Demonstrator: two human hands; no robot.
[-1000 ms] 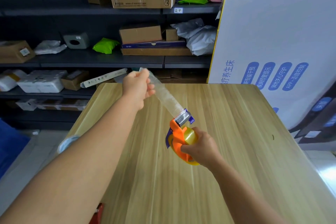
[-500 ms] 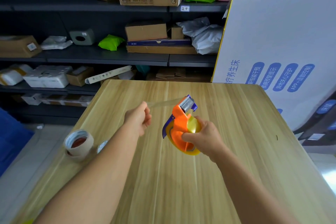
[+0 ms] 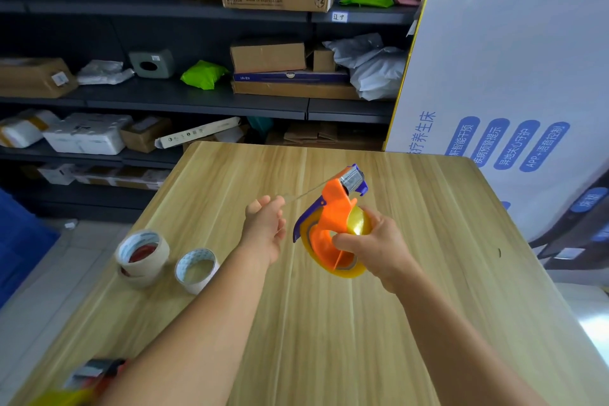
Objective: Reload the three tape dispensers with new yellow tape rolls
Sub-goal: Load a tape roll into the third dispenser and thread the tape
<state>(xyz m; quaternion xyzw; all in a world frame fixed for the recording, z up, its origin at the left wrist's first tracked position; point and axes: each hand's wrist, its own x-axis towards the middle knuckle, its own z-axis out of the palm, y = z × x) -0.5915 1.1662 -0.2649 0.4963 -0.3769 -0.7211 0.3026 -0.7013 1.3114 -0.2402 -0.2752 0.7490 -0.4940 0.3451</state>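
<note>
My right hand [image 3: 375, 244] grips an orange tape dispenser [image 3: 329, 217] above the wooden table [image 3: 329, 323]. A yellow tape roll [image 3: 357, 224] sits in the dispenser. A thin strip of tape [image 3: 306, 190] runs from the dispenser's metal blade to my left hand [image 3: 265, 224], whose fingers pinch its end. Two used tape cores [image 3: 141, 255] are stacked at the table's left, with a third core [image 3: 196, 269] beside them. Another dispenser [image 3: 89, 376], blurred, lies at the near left corner, partly hidden by my left arm.
A large white printed board [image 3: 507, 92] leans against the table's right side. Dark shelves [image 3: 197, 99] with cardboard boxes and parcels stand behind the table. The floor shows past the table's left edge.
My left hand has come down and towards the dispenser, so the pulled strip of tape is now short and seen edge-on. The view tilted down, bringing the cores and the second dispenser into sight.
</note>
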